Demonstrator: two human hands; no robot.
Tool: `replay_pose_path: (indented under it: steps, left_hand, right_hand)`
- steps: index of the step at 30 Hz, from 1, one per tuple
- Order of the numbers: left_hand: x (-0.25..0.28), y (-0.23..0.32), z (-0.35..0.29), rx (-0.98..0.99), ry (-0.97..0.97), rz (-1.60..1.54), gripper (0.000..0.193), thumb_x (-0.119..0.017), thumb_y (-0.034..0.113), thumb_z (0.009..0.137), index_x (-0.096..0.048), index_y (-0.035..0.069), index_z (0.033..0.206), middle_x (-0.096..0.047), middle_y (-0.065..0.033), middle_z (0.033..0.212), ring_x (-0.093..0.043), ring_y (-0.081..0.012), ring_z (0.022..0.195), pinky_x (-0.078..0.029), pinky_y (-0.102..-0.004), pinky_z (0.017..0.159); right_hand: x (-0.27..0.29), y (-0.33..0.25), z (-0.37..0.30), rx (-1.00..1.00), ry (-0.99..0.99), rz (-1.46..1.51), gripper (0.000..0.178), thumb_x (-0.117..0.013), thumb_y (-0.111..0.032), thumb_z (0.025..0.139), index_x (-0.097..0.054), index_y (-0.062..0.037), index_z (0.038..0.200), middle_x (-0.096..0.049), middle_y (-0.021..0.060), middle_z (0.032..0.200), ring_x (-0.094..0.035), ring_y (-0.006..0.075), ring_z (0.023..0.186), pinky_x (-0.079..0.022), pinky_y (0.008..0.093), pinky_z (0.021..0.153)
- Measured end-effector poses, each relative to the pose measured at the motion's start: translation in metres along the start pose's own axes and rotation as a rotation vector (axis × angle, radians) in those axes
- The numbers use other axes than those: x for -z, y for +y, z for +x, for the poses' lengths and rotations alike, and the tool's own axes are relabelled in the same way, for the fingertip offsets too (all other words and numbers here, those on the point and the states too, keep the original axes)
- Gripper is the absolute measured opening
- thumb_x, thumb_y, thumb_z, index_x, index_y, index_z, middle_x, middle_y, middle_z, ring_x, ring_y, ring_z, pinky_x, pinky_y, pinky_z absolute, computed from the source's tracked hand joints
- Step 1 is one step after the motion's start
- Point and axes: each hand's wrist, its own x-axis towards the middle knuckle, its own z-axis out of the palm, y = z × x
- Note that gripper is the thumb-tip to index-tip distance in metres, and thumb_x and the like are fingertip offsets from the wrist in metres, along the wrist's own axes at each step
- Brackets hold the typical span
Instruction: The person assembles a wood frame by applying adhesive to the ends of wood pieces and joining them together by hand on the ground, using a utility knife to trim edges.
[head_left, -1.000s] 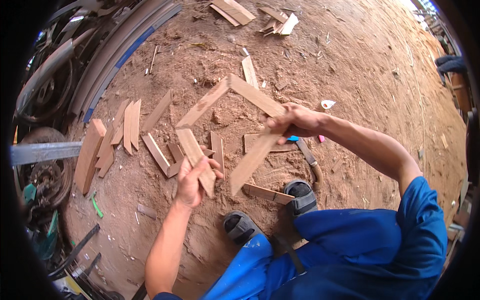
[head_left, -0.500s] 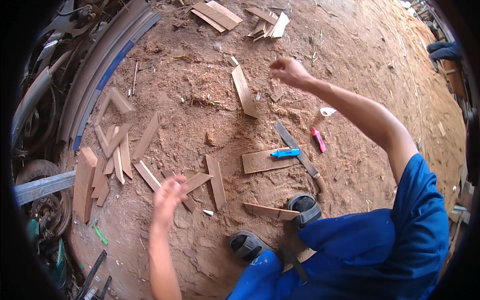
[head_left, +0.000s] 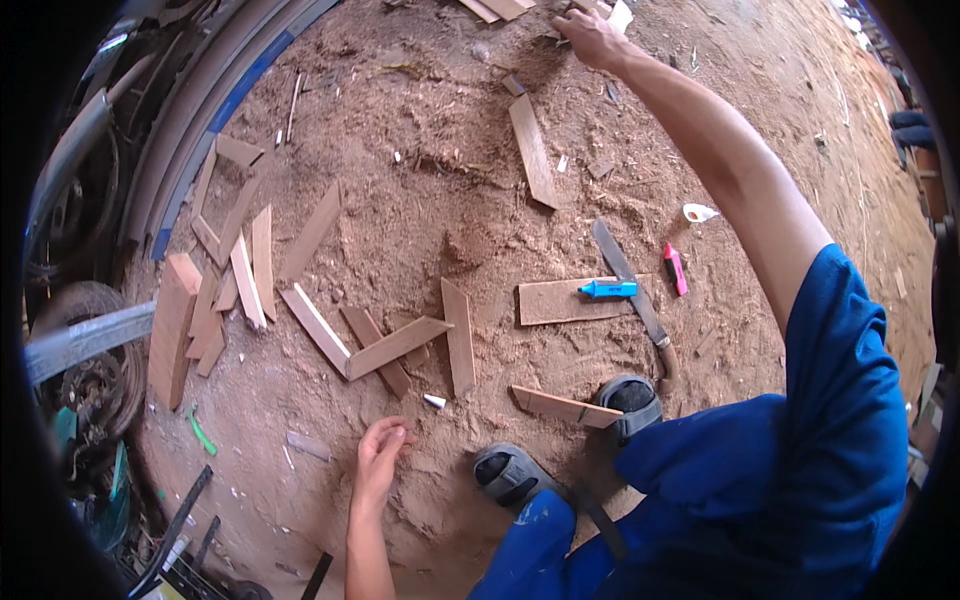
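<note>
My right hand [head_left: 592,40] is stretched out to the far edge, over a small stack of thin wood pieces [head_left: 621,16]. Its fingertips reach down at the stack; whether they grip a piece is hidden. My left hand [head_left: 380,455] hovers low over the ground with loosely curled fingers, parted and holding nothing. Just beyond it lie a small white cone-shaped cap [head_left: 434,401] and several wooden slats, among them an angled slat [head_left: 400,346] resting across another. Farther out, a single slat [head_left: 533,152] with a slanted end lies by itself.
A knife [head_left: 650,318] and a blue marker [head_left: 608,289] lie across a flat board [head_left: 550,303]. Nearby are a pink marker [head_left: 676,270] and a white glue bottle [head_left: 699,213]. A thick wood block [head_left: 175,330] and metal parts [head_left: 90,340] stand at left. One slat [head_left: 565,405] touches my shoe [head_left: 632,402].
My right hand has moved farther away, onto the small wood stack. My left hand has dropped nearer to me and to the right, uncovering the slats. The view has shifted.
</note>
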Motion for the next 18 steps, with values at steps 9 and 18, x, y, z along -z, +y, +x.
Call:
replay_pose_path:
  steps: [9,18]
  left_hand:
    - [-0.135,-0.028,-0.011,-0.994,-0.004,0.709,0.027,-0.068,0.001,0.084,-0.065,0.007,0.110,-0.066,-0.0106,0.106,-0.063,-0.0307,0.103,-0.051,-0.0430,0.096]
    - [-0.198,-0.043,0.042,-1.432,-0.221,1.389,0.060,-0.067,0.019,0.087,-0.053,0.012,0.144,-0.056,-0.0094,0.138,-0.051,-0.0307,0.131,-0.039,-0.0460,0.114]
  right_hand:
    - [0.017,0.003,-0.028,0.183,-0.088,0.213,0.025,-0.062,-0.006,0.086,-0.066,-0.0103,0.110,-0.068,0.0145,0.104,-0.069,0.0293,0.093,-0.056,0.0464,0.076]
    - [0.080,-0.037,-0.084,0.527,0.293,0.375,0.023,-0.067,-0.011,0.096,-0.068,-0.0037,0.117,-0.069,0.0125,0.103,-0.069,0.0209,0.070,-0.063,0.0281,0.061]
